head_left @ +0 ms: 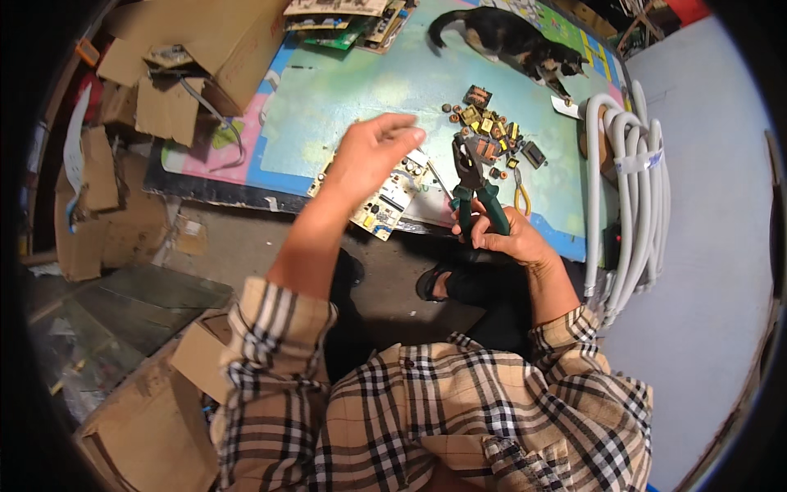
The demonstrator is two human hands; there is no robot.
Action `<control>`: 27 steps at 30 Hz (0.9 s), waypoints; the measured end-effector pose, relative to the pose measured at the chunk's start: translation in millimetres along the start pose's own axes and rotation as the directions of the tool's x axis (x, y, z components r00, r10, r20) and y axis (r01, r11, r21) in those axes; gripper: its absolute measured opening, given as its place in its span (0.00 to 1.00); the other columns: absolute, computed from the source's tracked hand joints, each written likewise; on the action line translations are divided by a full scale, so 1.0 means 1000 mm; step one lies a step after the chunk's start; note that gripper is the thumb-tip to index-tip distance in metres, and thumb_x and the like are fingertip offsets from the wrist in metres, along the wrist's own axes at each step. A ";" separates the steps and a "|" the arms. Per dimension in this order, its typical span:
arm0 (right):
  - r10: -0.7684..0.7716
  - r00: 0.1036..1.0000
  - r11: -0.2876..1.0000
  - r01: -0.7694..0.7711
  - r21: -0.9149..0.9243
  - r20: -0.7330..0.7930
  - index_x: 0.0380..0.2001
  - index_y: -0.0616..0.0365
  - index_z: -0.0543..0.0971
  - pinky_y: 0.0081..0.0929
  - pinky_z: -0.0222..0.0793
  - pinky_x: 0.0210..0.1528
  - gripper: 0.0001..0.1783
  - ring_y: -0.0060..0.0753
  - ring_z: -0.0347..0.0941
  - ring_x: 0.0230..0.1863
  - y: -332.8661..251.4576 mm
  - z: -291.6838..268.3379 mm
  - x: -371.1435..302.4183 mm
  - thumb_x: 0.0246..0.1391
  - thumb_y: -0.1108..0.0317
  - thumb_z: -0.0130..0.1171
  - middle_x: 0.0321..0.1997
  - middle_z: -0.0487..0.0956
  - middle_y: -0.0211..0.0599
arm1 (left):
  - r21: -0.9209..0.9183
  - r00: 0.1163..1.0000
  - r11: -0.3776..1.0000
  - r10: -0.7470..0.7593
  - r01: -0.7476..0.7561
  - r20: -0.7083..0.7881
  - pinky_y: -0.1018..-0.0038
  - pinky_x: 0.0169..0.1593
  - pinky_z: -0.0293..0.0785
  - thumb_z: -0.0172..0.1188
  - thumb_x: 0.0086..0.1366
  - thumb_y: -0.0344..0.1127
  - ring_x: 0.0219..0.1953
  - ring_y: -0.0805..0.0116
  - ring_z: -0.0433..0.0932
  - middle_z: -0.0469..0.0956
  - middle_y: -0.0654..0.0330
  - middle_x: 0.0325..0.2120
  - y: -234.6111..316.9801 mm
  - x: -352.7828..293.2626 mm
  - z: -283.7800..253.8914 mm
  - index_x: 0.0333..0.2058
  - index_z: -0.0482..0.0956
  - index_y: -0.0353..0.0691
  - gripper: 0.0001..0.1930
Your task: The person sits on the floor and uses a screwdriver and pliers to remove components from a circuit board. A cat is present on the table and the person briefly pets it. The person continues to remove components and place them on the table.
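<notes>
My right hand (518, 239) holds a pair of pliers (468, 170) with dark green handles, jaws pointing away from me. A thin metal-shafted tool (440, 175) shows beside the pliers; whether that hand touches it I cannot tell. My left hand (375, 154) hovers over a circuit board (387, 205), fingers stretched and the thumb apart, with nothing seen in it. The board lies at the table's near edge, partly hidden by that hand and forearm. Beyond the pliers sits a pile of small coils and transformers (487, 125). A yellow-handled tool (522, 195) lies right of them.
A black, white and orange cat (508, 39) is on the table (352, 94) at the far side. Stacked circuit boards (348, 25) lie at the back. Cardboard boxes (213, 45) stand at left, and a bundle of grey-white tubing (635, 180) at right.
</notes>
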State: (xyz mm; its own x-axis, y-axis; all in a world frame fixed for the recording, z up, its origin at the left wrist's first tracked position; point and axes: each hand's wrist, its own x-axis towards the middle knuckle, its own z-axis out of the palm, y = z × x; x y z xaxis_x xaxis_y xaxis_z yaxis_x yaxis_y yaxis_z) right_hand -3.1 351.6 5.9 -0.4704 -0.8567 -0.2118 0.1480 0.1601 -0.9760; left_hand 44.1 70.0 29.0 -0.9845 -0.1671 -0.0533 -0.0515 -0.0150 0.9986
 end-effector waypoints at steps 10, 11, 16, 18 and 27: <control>-0.044 0.989 0.996 0.033 0.079 0.138 0.34 0.61 0.83 0.35 0.61 0.64 0.08 0.40 0.73 0.56 0.013 0.008 0.003 0.47 0.75 0.63 0.48 0.79 0.42 | 0.041 0.970 0.971 0.238 -0.236 -0.045 0.77 0.43 0.74 0.64 0.61 0.26 0.36 0.74 0.79 0.83 0.62 0.33 0.013 -0.028 0.036 0.39 0.83 0.32 0.08; -0.039 0.989 0.994 0.024 0.103 0.145 0.35 0.61 0.83 0.36 0.61 0.64 0.09 0.40 0.73 0.56 0.014 0.008 0.003 0.47 0.74 0.63 0.49 0.79 0.42 | 0.223 0.922 0.907 0.380 -0.357 -0.069 0.75 0.43 0.74 0.65 0.60 0.25 0.36 0.71 0.80 0.83 0.60 0.33 0.014 -0.029 0.038 0.39 0.83 0.33 0.08; -0.009 0.985 0.979 -0.026 0.204 0.170 0.38 0.63 0.83 0.37 0.61 0.64 0.13 0.41 0.71 0.58 0.017 0.008 0.006 0.49 0.70 0.63 0.49 0.79 0.43 | 0.590 0.729 0.602 0.684 -0.539 -0.031 0.70 0.41 0.76 0.67 0.54 0.24 0.35 0.59 0.81 0.83 0.53 0.32 0.011 -0.021 0.043 0.36 0.84 0.34 0.10; -0.003 0.987 0.969 -0.038 0.244 0.162 0.40 0.63 0.83 0.37 0.62 0.63 0.14 0.40 0.73 0.56 0.014 0.010 0.004 0.48 0.69 0.63 0.47 0.79 0.43 | 0.594 0.751 0.626 0.658 -0.506 -0.053 0.70 0.40 0.76 0.67 0.54 0.25 0.34 0.59 0.81 0.83 0.53 0.32 0.012 -0.022 0.045 0.37 0.84 0.34 0.10; 0.053 0.986 0.939 -0.103 0.328 0.158 0.45 0.67 0.81 0.34 0.71 0.56 0.20 0.36 0.78 0.45 0.007 0.014 0.004 0.47 0.72 0.62 0.45 0.80 0.45 | 0.515 0.846 0.795 0.485 -0.322 -0.220 0.75 0.42 0.75 0.67 0.58 0.25 0.37 0.70 0.82 0.84 0.53 0.32 0.006 -0.026 0.047 0.38 0.83 0.33 0.09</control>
State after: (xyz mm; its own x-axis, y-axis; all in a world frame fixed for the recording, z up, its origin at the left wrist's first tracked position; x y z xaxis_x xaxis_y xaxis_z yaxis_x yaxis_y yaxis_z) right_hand 8.3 342.7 -1.4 -0.3184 -0.9136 -0.2528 0.4734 0.0778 -0.8774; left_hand 61.8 120.7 36.4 -0.8213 -0.3656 0.4379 0.1896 0.5491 0.8140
